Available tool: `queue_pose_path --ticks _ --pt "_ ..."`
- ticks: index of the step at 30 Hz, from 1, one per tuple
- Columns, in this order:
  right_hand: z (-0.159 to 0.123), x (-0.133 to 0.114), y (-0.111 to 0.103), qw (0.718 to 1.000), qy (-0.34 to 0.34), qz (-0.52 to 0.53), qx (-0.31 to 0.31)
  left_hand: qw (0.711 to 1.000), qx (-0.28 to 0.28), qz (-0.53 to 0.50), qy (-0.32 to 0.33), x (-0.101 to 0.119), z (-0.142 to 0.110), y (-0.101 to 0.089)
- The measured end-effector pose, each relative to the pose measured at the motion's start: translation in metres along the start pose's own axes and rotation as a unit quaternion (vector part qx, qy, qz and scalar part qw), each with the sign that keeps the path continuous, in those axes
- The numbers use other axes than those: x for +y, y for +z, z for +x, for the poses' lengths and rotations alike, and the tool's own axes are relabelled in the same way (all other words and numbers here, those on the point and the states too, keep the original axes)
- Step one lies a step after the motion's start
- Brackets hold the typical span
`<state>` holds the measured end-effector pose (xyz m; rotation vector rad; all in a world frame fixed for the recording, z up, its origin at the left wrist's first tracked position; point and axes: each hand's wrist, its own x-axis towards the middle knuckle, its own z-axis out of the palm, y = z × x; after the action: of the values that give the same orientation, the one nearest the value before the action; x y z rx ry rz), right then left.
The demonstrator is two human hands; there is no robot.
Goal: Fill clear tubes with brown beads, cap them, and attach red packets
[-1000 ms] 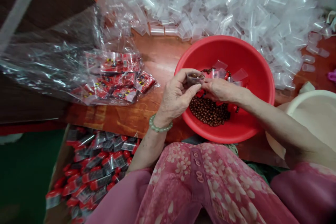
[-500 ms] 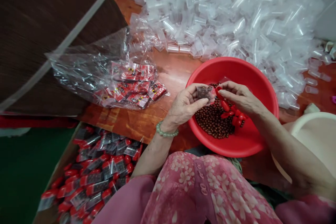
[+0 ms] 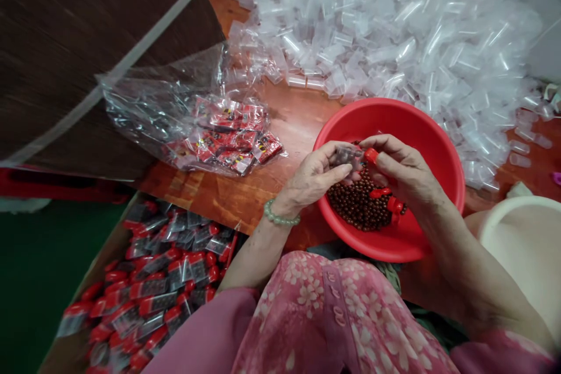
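Note:
Over the red basin point(image 3: 438, 187), my left hand point(image 3: 313, 178) grips a small clear plastic container point(image 3: 348, 156) lying on its side, with dark contents showing through. A red cap point(image 3: 370, 155) is pinched between the thumb and fingers of my right hand point(image 3: 401, 166), close against the container's right end. Whether the cap is seated on it I cannot tell. Below both hands, brown beads point(image 3: 359, 207) cover the left part of the basin's floor. Several loose red caps point(image 3: 394, 204) lie on the beads under my right hand.
A big heap of clear empty containers point(image 3: 372, 23) covers the back of the table point(image 3: 228, 196). Red printed packets point(image 3: 236, 134) sit in a clear bag at the left. A box at lower left holds red-capped containers point(image 3: 162, 286). A white tub point(image 3: 521, 239) stands at right.
The container's right end and the red cap have come together, with my right hand turned further over them. Some red caps near my right fingers have dropped lower or become hidden.

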<state>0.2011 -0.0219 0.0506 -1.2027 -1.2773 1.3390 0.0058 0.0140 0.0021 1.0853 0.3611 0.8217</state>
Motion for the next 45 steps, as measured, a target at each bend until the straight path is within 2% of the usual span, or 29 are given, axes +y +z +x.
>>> queue_pose_path --ticks 3,7,12,17,23,27,32,36,41,45 --pt "0.001 0.0 -0.006 0.996 -0.049 -0.072 0.003 0.999 -0.031 -0.039 -0.016 -0.003 -0.002 -0.001" --pt "0.003 -0.001 -0.01 0.989 -0.079 -0.123 -0.021 0.999 -0.033 -0.024 0.009 -0.005 -0.002 -0.002" --pt "0.004 0.0 -0.011 0.985 -0.098 -0.144 -0.024 0.999 -0.04 -0.014 0.012 -0.004 0.001 0.0" --pt "0.004 0.005 -0.014 0.972 -0.147 -0.184 0.003 0.999 -0.038 -0.025 0.009 -0.004 0.003 0.0" --pt "0.005 0.002 -0.015 0.965 -0.168 -0.202 -0.004 0.999 -0.043 -0.026 -0.012 -0.002 0.005 0.0" --pt "0.006 0.003 -0.017 0.965 -0.173 -0.194 -0.019 0.998 -0.045 0.029 0.018 -0.006 0.006 0.001" --pt "0.006 0.009 -0.02 0.955 -0.183 -0.232 -0.023 0.983 0.002 0.167 0.077 -0.01 0.006 0.006" --pt "0.003 0.01 -0.017 0.951 -0.188 -0.244 0.002 0.991 -0.006 0.104 0.08 -0.009 0.008 0.007" --pt "-0.003 0.011 -0.01 0.955 -0.203 -0.212 0.037 0.998 -0.018 0.015 0.058 -0.007 0.01 0.007" --pt "-0.006 0.009 -0.007 0.94 -0.227 -0.253 0.039 0.996 0.009 0.056 0.063 -0.004 0.008 0.009"
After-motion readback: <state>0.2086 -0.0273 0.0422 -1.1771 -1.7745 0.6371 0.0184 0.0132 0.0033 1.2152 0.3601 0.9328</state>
